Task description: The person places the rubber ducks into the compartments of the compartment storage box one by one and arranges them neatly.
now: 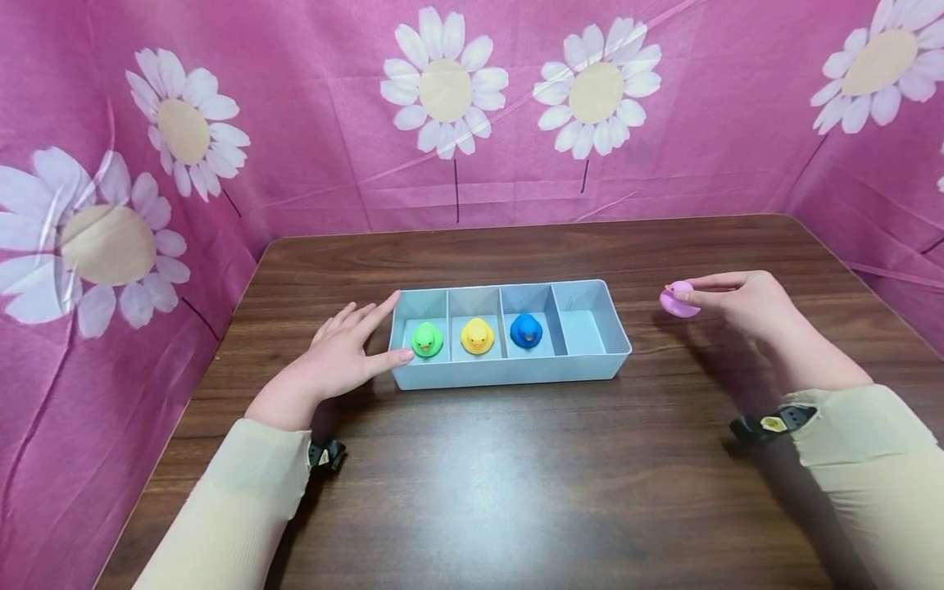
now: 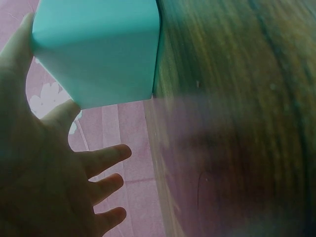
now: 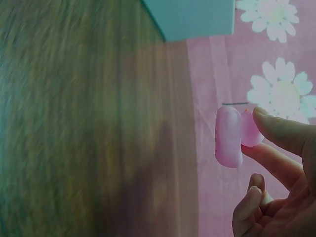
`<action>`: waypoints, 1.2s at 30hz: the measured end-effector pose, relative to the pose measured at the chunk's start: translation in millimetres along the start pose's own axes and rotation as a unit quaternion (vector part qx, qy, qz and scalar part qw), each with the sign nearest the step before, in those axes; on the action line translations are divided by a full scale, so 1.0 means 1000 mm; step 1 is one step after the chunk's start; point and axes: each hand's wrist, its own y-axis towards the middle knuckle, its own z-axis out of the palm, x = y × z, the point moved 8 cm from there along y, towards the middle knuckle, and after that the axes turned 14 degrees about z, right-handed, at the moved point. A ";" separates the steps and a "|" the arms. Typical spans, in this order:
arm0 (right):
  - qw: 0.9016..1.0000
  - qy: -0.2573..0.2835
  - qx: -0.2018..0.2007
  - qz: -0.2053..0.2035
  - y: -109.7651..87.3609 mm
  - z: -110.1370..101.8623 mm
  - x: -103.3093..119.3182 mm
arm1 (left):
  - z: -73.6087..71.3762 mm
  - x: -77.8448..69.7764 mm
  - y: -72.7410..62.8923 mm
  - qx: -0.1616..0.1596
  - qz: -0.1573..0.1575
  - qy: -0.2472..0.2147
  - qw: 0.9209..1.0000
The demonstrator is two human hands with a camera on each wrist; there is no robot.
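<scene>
A light blue box (image 1: 509,373) with several compartments in a row sits on the table. From left to right it holds a green rubber duck (image 1: 427,340), a yellow rubber duck (image 1: 477,337) and a blue rubber duck (image 1: 527,331); the rightmost compartment has nothing in it. My left hand (image 1: 324,365) rests against the box's left end, thumb and index finger spread straight to its two corners. To the right of the box, my right hand (image 1: 763,311) pinches a pink rubber duck (image 1: 680,300) between thumb and finger. In the right wrist view this pink duck (image 3: 228,138) appears held in the air.
The dark brown wooden table (image 1: 472,475) extends around the box. Behind it and at both sides hangs a pink cloth (image 1: 310,106) with large white daisies. A dark strap device (image 1: 774,424) is worn at the right wrist, another (image 1: 327,456) at the left.
</scene>
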 end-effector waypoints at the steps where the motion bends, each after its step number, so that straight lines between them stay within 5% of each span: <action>1: 1.000 -0.004 -0.001 -0.004 -0.001 0.000 0.003 | 0.000 0.000 0.000 -0.001 0.001 -0.001 1.000; 36: 0.992 0.016 0.084 -0.090 -0.032 0.048 0.082 | 0.000 0.001 0.000 -0.002 -0.003 -0.011 1.000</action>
